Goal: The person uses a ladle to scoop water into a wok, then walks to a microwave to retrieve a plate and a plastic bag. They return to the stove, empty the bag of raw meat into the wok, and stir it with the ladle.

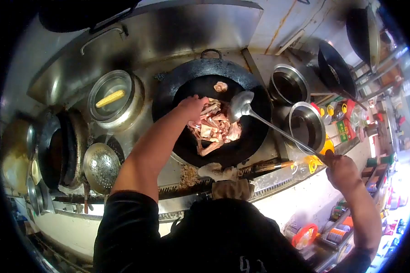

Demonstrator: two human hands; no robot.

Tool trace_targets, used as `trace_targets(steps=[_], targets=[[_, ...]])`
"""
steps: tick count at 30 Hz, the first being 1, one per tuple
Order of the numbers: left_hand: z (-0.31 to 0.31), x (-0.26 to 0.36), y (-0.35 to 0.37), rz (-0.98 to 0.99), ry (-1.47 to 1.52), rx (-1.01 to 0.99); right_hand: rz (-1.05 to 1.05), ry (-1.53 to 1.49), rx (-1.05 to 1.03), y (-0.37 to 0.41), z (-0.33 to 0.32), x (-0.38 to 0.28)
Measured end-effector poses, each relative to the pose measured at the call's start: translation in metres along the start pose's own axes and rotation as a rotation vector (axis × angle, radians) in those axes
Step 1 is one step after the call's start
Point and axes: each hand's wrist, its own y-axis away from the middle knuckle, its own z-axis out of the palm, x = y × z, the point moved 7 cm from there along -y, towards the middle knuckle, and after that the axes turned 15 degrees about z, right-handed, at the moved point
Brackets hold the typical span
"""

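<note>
A large black wok (253, 136) holds a heap of raw, pinkish meat pieces (216, 125), with one separate piece (220, 87) nearer its back. My left hand (193, 109) reaches over the wok and touches the left side of the heap; its fingers are bent, and whether they grip a piece cannot be made out. My right hand (344, 173), out to the right, is closed round the handle end of a long metal ladle (282, 132). The ladle's bowl rests against the right side of the meat.
A corn cob (110, 98) lies in a metal pot (94, 107) on the left, above a perforated strainer (101, 168). Two metal pots (307, 128) (289, 84) stand right of the wok. A folded cloth (233, 189) lies at the stove's front edge. Bottles (340, 109) stand farther right.
</note>
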Motion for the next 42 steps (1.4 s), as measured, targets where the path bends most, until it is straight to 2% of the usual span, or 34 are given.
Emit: trace_targets(steps=[3, 5, 6, 7, 9, 13, 19, 20, 21, 23, 24, 25, 27, 29, 31, 33, 36, 39, 42], targets=[[0.000, 0.002, 0.000, -0.009, -0.010, -0.002, -0.028, 0.057, 0.055, -0.001, -0.029, -0.013], [0.001, 0.001, 0.000, -0.016, -0.019, -0.024, -0.133, 0.089, 0.134, -0.003, -0.056, -0.025], [0.001, 0.002, 0.000, -0.014, -0.020, -0.026, -0.344, 0.059, 0.371, 0.002, -0.065, -0.026], [0.000, 0.003, 0.000, -0.028, -0.032, -0.034, -0.263, 0.122, 0.204, -0.009, -0.075, -0.031], [0.000, 0.004, 0.001, -0.039, -0.041, -0.043, -0.214, 0.342, 0.298, -0.009, -0.122, -0.061], [-0.001, 0.006, 0.004, -0.041, -0.028, -0.001, -0.299, 0.356, 0.252, -0.027, -0.150, -0.085], [-0.005, 0.008, 0.009, -0.035, 0.004, 0.042, -0.563, 0.849, 0.599, 0.000, -0.181, -0.151], [-0.009, 0.011, 0.013, -0.023, -0.011, 0.085, -0.436, 0.533, 0.422, -0.023, -0.177, -0.138], [-0.012, 0.013, 0.016, -0.028, -0.007, 0.092, -0.440, 0.539, 0.427, -0.024, -0.176, -0.135], [-0.014, 0.014, 0.019, -0.086, -0.040, 0.041, -0.256, 0.452, 0.413, -0.027, -0.182, -0.117], [-0.013, 0.012, 0.017, -0.086, -0.053, 0.021, -0.401, 0.326, 0.602, -0.016, -0.189, -0.116], [-0.011, 0.009, 0.016, -0.084, -0.050, 0.025, -0.400, 0.332, 0.603, -0.017, -0.182, -0.103], [-0.006, 0.004, 0.015, -0.079, -0.065, 0.037, -0.327, 0.392, 0.258, -0.033, -0.142, -0.064], [-0.012, 0.007, 0.021, -0.085, -0.051, 0.052, -0.340, 0.282, 0.303, -0.028, -0.104, -0.034], [-0.012, 0.008, 0.023, -0.089, -0.041, 0.067, -0.041, -0.116, -0.159, -0.034, -0.054, -0.014], [-0.008, 0.005, 0.020, -0.091, -0.027, 0.095, -0.065, -0.518, -0.169, -0.020, 0.017, 0.003], [-0.005, 0.004, 0.020, -0.100, -0.003, 0.068, -0.004, -0.529, -0.194, 0.013, 0.096, -0.022], [-0.005, 0.004, 0.018, -0.101, -0.007, 0.056, 0.100, -0.594, -0.265, 0.041, 0.127, -0.063], [0.002, 0.000, 0.014, -0.095, -0.012, 0.032, 0.029, -0.507, -0.162, 0.057, 0.147, -0.095]])
